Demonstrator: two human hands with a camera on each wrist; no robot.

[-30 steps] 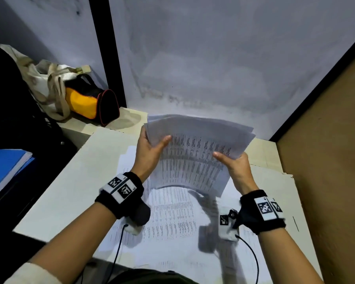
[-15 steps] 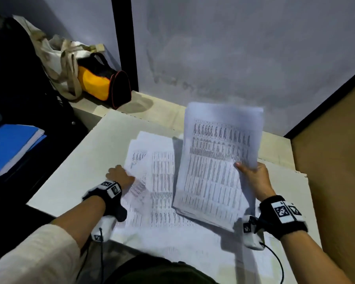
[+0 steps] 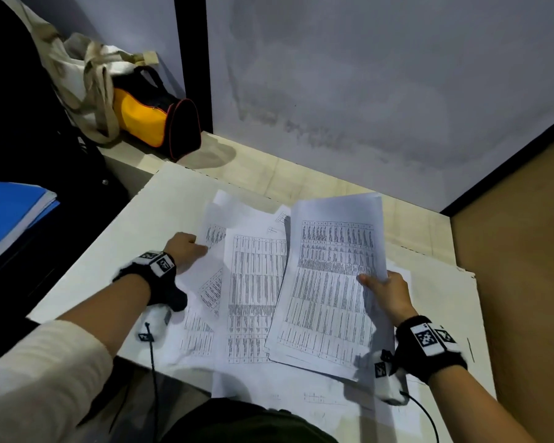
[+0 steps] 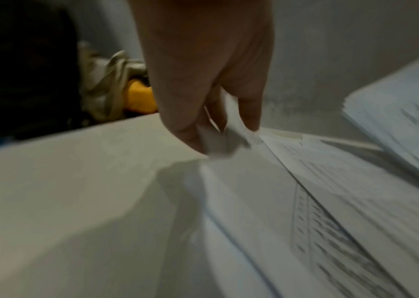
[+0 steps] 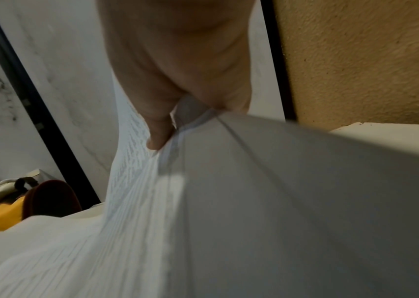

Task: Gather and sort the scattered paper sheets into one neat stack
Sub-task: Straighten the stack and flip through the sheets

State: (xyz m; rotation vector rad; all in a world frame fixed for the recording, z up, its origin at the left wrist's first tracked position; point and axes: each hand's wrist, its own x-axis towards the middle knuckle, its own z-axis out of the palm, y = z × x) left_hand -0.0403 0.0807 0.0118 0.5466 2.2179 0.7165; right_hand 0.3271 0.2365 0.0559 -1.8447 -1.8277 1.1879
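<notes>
Gathering: stack in one hand, the other picking up a loose sheet.

The right hand [image 3: 387,294] grips the stack [image 3: 330,282] by its edge, tilted above the table [image 3: 135,225]. The left hand [image 3: 186,251] pinches a sheet [image 4: 226,141] at the left of the scatter. Next, probably, lift it and slip it onto the stack, edges matched.

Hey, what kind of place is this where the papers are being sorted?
Probably a small office or study corner. Printed table sheets lie spread on a pale desk set against a bare wall, a blue folder sits to the left, and bags, one yellow and black, rest in the corner.
</notes>
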